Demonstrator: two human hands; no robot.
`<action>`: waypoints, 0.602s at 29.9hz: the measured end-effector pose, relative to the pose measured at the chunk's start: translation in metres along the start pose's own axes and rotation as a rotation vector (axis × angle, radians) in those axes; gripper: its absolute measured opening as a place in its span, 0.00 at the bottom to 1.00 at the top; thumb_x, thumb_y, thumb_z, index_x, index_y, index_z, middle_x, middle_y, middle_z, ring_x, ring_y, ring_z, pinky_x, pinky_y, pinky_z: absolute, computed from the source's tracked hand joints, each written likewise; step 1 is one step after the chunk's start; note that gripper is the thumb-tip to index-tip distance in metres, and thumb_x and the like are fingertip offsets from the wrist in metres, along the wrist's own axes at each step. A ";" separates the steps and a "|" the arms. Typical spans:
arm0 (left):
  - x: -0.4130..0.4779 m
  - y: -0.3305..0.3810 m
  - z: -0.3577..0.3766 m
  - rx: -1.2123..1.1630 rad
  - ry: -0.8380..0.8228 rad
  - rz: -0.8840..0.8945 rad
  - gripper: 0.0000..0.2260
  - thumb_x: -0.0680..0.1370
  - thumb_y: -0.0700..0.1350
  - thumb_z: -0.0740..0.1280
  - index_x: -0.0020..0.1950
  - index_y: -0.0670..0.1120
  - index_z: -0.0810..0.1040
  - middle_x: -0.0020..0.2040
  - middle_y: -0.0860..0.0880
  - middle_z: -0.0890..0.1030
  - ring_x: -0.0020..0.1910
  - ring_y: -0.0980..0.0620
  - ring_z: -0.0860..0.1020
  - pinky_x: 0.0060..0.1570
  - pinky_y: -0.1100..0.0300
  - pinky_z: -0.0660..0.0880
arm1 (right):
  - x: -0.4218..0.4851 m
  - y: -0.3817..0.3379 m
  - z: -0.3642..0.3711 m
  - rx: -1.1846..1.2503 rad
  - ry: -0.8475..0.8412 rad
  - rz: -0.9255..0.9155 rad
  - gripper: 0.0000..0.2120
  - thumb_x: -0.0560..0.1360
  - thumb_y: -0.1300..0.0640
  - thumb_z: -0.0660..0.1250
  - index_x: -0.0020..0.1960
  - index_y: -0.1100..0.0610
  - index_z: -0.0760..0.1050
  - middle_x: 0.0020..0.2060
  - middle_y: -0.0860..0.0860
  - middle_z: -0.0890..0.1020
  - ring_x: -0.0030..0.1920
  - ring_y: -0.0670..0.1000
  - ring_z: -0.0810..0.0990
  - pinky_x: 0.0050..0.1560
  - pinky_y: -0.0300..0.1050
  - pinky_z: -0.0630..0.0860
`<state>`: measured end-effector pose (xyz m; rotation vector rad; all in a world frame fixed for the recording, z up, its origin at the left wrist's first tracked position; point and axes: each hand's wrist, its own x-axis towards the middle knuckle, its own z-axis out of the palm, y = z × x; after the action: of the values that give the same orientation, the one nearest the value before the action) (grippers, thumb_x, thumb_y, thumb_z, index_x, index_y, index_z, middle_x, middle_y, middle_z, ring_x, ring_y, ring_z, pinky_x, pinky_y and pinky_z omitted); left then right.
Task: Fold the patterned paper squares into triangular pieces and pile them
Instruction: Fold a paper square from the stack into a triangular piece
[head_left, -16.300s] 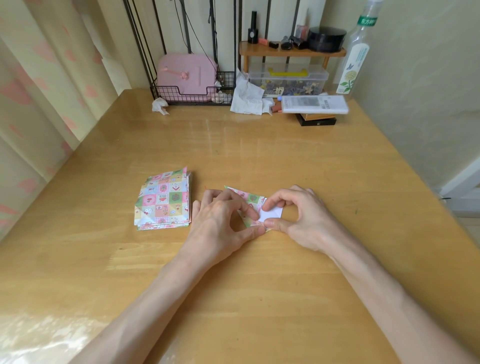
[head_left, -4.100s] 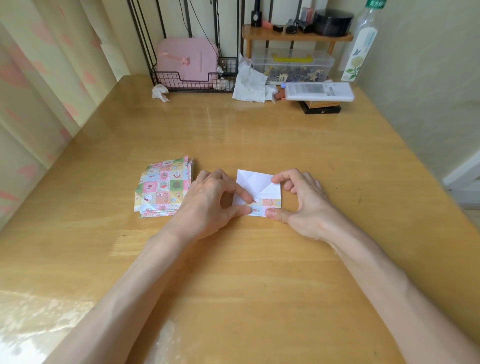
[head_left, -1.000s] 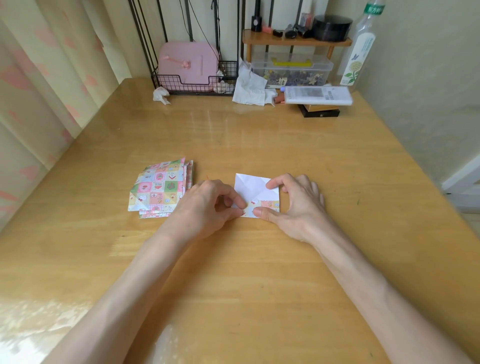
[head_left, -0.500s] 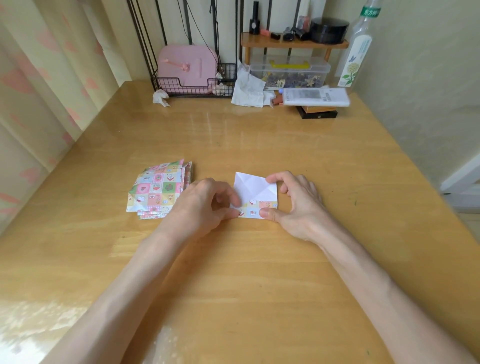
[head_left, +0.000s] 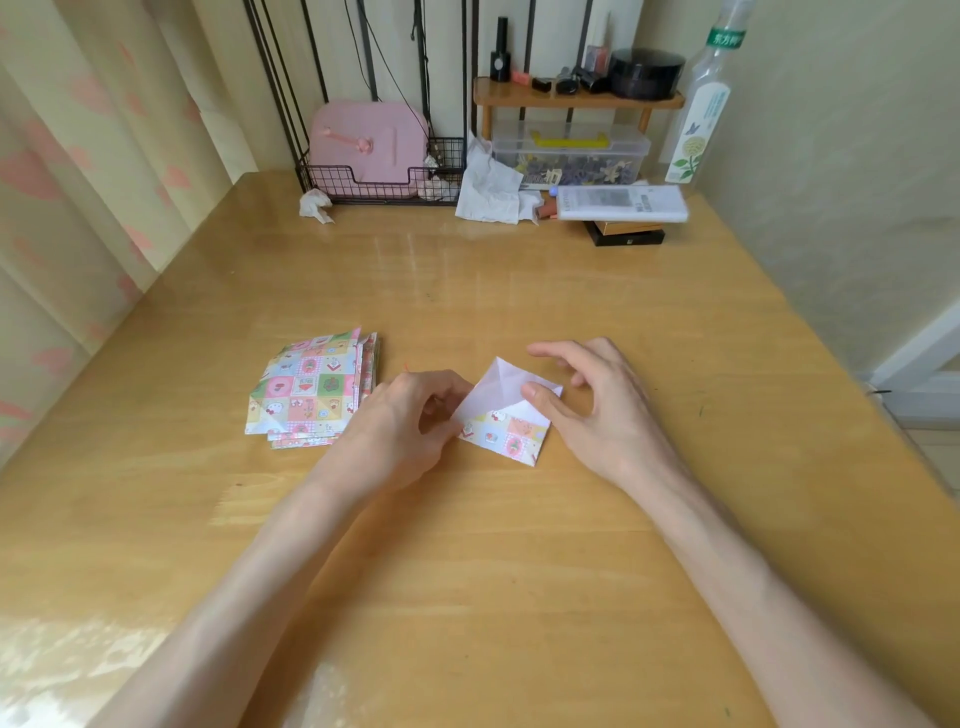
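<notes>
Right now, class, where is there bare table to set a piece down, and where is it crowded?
Bare: the table between the folded paper and the wire basket; right of the right hand. Crowded: the back edge, and the gap between paper stack and left hand.

Glossy yellow wooden table. Mid-left: pile of patterned paper, edges uneven. Near it on the right, not touching: half-folded sheet, white side up, patterned flap along its near edge. Far edge, left to right: crumpled tissue, wire basket, crumpled white paper, clear plastic box under a small wooden shelf, bottle. In front, dark box carrying a flat white box.
</notes>
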<state>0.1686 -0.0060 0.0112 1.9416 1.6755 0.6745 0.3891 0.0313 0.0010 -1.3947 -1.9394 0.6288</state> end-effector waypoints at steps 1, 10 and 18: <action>0.000 -0.001 0.001 -0.005 -0.001 0.011 0.14 0.78 0.39 0.69 0.47 0.61 0.79 0.37 0.60 0.78 0.40 0.60 0.75 0.42 0.61 0.69 | 0.001 -0.001 0.000 -0.012 0.012 -0.023 0.11 0.76 0.49 0.74 0.58 0.43 0.82 0.50 0.43 0.74 0.51 0.40 0.71 0.50 0.23 0.64; -0.001 0.003 0.011 0.039 0.263 0.222 0.19 0.73 0.62 0.74 0.61 0.58 0.77 0.50 0.58 0.73 0.50 0.56 0.73 0.51 0.55 0.75 | 0.001 -0.008 -0.004 0.255 -0.012 0.205 0.06 0.76 0.56 0.72 0.41 0.56 0.79 0.25 0.53 0.77 0.26 0.48 0.68 0.33 0.42 0.67; -0.008 0.004 0.021 0.215 0.088 0.266 0.39 0.66 0.78 0.66 0.69 0.55 0.78 0.57 0.57 0.72 0.56 0.55 0.71 0.52 0.57 0.75 | -0.008 -0.024 -0.009 0.381 -0.272 0.286 0.25 0.75 0.61 0.66 0.66 0.39 0.68 0.32 0.57 0.83 0.26 0.52 0.76 0.38 0.46 0.76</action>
<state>0.1839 -0.0152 -0.0027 2.3473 1.6122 0.7094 0.3822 0.0160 0.0225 -1.4016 -1.7052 1.3085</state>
